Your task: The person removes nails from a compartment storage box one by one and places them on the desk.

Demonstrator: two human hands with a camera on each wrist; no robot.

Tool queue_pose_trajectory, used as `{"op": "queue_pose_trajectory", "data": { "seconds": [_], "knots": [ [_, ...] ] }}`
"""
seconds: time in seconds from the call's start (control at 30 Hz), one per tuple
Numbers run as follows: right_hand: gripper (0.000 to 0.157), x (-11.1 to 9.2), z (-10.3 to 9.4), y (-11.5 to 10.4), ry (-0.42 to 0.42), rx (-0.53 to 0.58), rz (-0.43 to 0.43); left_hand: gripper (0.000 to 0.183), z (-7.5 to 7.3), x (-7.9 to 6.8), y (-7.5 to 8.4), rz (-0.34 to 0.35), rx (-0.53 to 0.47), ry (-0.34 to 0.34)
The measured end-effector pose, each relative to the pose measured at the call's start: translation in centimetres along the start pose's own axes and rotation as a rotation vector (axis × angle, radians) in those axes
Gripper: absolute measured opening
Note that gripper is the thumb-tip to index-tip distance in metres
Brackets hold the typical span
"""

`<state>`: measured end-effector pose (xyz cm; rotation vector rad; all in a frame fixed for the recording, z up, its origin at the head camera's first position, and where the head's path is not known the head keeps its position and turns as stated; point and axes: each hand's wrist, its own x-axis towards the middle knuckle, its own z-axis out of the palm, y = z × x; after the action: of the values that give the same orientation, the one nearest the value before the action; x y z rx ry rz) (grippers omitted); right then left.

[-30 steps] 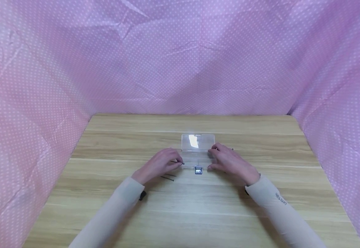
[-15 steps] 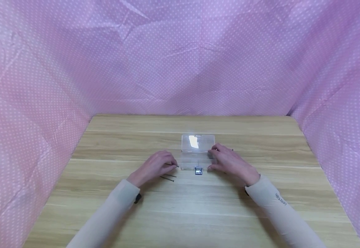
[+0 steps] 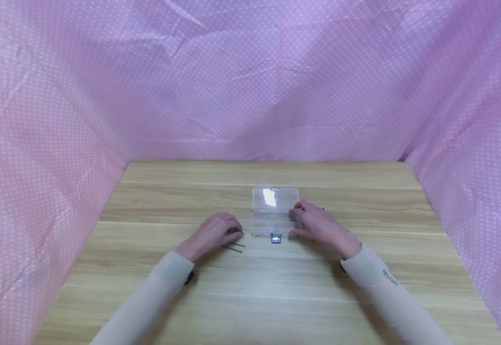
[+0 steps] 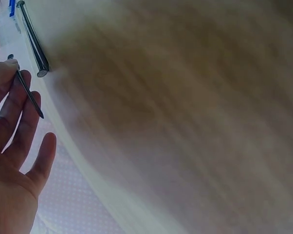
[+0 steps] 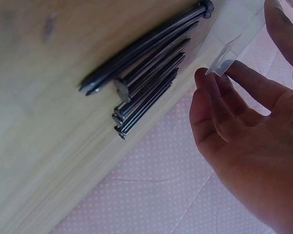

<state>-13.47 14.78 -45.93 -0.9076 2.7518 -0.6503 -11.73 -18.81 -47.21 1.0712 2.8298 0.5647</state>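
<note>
My left hand (image 3: 216,235) pinches a dark nail (image 4: 32,97) between thumb and fingertips, just left of a clear plastic box (image 3: 262,223). Beneath that hand two more nails (image 3: 233,248) lie on the table, and they appear larger in the left wrist view. With its lid (image 3: 287,199) folded back, the box lies flat, and a small blue-edged latch (image 3: 276,238) shows at its front. My right hand (image 3: 321,225) grips the box's right end, thumb in front and fingers behind. Its fingertips touch a clear corner (image 5: 229,56) in the right wrist view.
Several nails (image 5: 146,48) of differing sizes lie side by side on the table near my right hand, mostly hidden from the head view. Pink dotted cloth (image 3: 250,96) hangs behind and along both sides of the wooden table (image 3: 267,297).
My left hand has drawn away from the box, to the left and slightly toward me, with the nail still pinched. My right hand and the box have stayed in place.
</note>
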Motion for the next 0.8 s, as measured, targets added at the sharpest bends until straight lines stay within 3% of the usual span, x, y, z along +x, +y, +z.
{"op": "queue_pose_trajectory", "data": {
  "seconds": [0.8],
  "knots": [
    [0.057,0.04,-0.14,-0.18,-0.012,-0.021,0.002,0.008,0.13,0.29,-0.03,-0.078,-0.034,-0.094]
  ]
}}
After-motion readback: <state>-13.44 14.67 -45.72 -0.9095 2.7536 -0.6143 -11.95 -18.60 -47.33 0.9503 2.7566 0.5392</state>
